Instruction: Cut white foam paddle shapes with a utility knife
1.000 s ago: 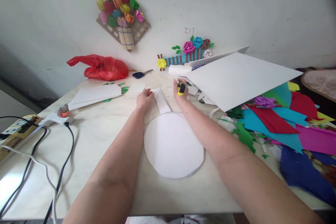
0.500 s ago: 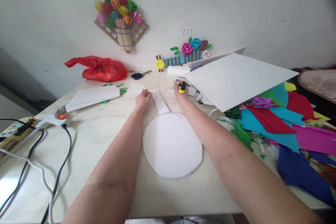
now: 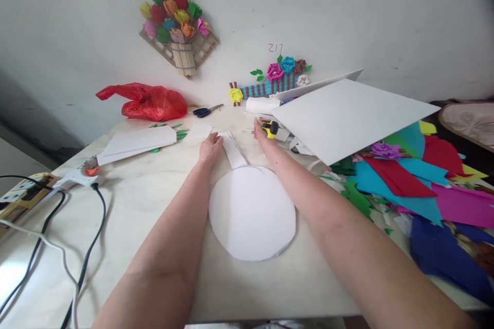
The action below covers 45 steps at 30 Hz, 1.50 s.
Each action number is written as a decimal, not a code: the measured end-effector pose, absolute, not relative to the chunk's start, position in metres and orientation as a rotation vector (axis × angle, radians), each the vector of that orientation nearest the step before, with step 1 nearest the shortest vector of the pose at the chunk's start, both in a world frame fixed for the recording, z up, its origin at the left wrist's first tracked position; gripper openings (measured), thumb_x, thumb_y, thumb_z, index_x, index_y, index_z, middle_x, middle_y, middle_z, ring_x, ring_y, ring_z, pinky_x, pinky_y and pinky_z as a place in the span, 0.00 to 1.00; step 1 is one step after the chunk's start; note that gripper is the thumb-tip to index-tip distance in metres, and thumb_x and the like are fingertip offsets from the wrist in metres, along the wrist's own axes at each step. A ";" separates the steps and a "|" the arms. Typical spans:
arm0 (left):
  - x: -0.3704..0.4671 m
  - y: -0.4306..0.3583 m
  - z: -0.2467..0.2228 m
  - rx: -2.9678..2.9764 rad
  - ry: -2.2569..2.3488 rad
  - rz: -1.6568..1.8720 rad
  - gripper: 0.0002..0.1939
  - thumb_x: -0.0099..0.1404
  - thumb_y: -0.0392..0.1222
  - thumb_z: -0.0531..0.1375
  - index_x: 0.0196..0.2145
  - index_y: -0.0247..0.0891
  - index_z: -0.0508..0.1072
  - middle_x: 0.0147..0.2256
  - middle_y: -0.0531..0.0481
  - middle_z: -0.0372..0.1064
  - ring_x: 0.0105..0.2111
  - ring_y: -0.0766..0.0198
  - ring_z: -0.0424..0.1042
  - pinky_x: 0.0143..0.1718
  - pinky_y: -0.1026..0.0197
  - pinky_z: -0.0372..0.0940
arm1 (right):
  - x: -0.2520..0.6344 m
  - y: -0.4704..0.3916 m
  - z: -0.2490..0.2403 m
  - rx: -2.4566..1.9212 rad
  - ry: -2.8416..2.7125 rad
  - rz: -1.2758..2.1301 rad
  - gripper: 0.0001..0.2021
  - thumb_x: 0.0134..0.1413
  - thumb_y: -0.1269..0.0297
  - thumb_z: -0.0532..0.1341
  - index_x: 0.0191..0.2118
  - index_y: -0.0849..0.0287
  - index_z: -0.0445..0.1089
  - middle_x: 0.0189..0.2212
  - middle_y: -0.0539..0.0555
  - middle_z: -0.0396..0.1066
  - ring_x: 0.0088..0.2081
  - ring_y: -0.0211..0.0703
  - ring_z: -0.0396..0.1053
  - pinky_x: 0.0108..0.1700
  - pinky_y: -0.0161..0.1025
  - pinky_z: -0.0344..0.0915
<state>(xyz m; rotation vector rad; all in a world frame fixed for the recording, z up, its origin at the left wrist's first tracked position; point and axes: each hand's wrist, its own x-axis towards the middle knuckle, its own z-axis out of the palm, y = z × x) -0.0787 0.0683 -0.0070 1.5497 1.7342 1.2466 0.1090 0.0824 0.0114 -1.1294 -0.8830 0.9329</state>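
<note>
A narrow white card strip [image 3: 233, 150] lies beyond a rounded white card disc [image 3: 252, 213], its near end at the disc's far edge. My left hand [image 3: 210, 148] is closed at the strip's far left end, fingers bent and thumb on its edge. To the right, my right hand [image 3: 261, 131] is wrapped round a yellow and black utility knife [image 3: 270, 128], held above the table. The knife's rear end sticks out rightward; I cannot clearly make out its blade. A small white card piece [image 3: 200, 130] lies just beyond my left hand.
Large white boards [image 3: 355, 118] lean over coloured foam sheets [image 3: 401, 180] and scraps on the right. White card pieces [image 3: 142, 141], a red plastic bag [image 3: 154, 103] and scissors [image 3: 207, 111] are at the left and back. Cables and a power strip [image 3: 25, 193] occupy the left side.
The utility knife has turned in my right hand, its rear end swinging a little to the right. That hand has shifted slightly left, while my left hand stays at the strip.
</note>
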 end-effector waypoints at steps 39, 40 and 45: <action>-0.072 0.054 0.024 0.710 1.351 1.335 0.08 0.57 0.24 0.59 0.24 0.34 0.71 0.20 0.48 0.71 0.25 0.64 0.75 0.31 0.65 0.69 | 0.077 0.050 0.033 -1.159 -0.730 1.358 0.26 0.55 0.39 0.56 0.36 0.61 0.68 0.21 0.51 0.72 0.23 0.36 0.71 0.25 0.30 0.66; -0.072 0.053 0.025 0.729 1.363 1.322 0.08 0.56 0.25 0.60 0.24 0.33 0.72 0.20 0.48 0.71 0.25 0.65 0.74 0.29 0.66 0.68 | 0.078 0.049 0.033 -1.145 -0.733 1.372 0.26 0.54 0.38 0.56 0.38 0.61 0.68 0.21 0.51 0.72 0.23 0.36 0.71 0.25 0.31 0.67; -0.073 0.052 0.030 0.730 1.408 1.252 0.04 0.57 0.27 0.62 0.28 0.32 0.73 0.21 0.46 0.72 0.23 0.63 0.74 0.23 0.66 0.64 | 0.079 0.045 0.034 -1.119 -0.747 1.398 0.26 0.55 0.38 0.56 0.40 0.60 0.68 0.20 0.49 0.71 0.22 0.36 0.71 0.26 0.31 0.67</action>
